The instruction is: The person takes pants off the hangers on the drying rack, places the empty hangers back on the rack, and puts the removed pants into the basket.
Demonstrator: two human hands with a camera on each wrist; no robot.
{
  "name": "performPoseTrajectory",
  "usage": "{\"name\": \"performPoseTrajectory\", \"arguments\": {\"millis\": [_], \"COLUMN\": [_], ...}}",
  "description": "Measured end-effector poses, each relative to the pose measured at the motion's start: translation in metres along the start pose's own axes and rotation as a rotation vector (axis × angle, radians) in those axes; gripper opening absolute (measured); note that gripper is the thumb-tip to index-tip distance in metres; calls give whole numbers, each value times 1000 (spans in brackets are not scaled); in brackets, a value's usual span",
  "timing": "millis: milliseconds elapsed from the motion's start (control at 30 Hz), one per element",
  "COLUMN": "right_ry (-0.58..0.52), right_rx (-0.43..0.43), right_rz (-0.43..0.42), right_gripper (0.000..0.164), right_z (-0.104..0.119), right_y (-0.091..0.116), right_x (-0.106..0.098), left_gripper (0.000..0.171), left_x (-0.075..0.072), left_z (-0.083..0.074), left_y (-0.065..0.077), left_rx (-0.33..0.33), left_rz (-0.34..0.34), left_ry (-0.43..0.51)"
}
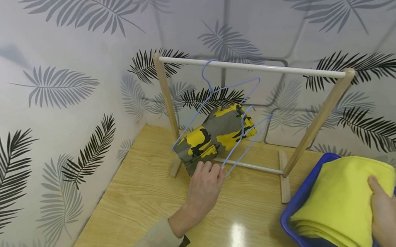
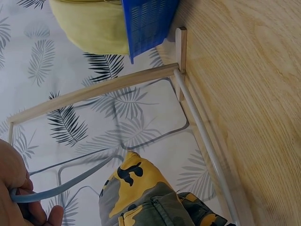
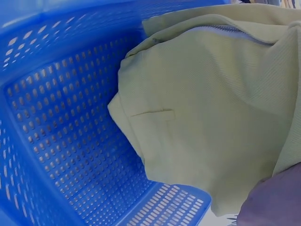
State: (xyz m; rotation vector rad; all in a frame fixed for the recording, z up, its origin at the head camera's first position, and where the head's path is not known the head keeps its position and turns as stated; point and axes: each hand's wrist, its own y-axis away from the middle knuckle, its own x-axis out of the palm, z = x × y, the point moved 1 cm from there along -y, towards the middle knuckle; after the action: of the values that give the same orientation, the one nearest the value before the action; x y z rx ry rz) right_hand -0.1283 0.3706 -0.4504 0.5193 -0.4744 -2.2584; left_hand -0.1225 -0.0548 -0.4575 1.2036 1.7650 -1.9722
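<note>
My left hand (image 1: 204,188) grips one end of a bare light-blue clothes hanger (image 2: 61,189), whose hook points up and away from it. Just behind hangs a grey, black and yellow camouflage garment (image 1: 225,127), draped over a second blue hanger (image 1: 198,113) hooked on the rack's top bar (image 1: 275,69). At the right, my right hand (image 1: 385,208) holds a folded yellow garment (image 1: 345,197) by its side, thumb on top and the fingers hidden beneath. A zip and a slit pocket show on this garment (image 3: 202,117) in the right wrist view. It is above the blue plastic basket (image 3: 70,136).
The rack has wooden side posts (image 1: 318,121), a low white bar (image 1: 254,166) and wooden feet (image 1: 284,180) standing on the wood-grain table (image 1: 143,196). Close behind it rises a wall (image 1: 75,44) with leaf-patterned covering. The perforated basket sits at the table's right.
</note>
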Motion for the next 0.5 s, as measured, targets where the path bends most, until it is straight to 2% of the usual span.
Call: {"name": "performPoseTrajectory", "arguments": {"millis": [500], "right_ry": [46], "right_rx": [-5], "right_rz": [8], "right_gripper": [36], "right_z": [-3], "right_y": [-8], "right_x": [-7], "left_gripper": [31], "left_x": [0], "left_z": [-2], "left_y": [-1], "left_rx": [15], "left_rz": [14], "left_ry": [3]}}
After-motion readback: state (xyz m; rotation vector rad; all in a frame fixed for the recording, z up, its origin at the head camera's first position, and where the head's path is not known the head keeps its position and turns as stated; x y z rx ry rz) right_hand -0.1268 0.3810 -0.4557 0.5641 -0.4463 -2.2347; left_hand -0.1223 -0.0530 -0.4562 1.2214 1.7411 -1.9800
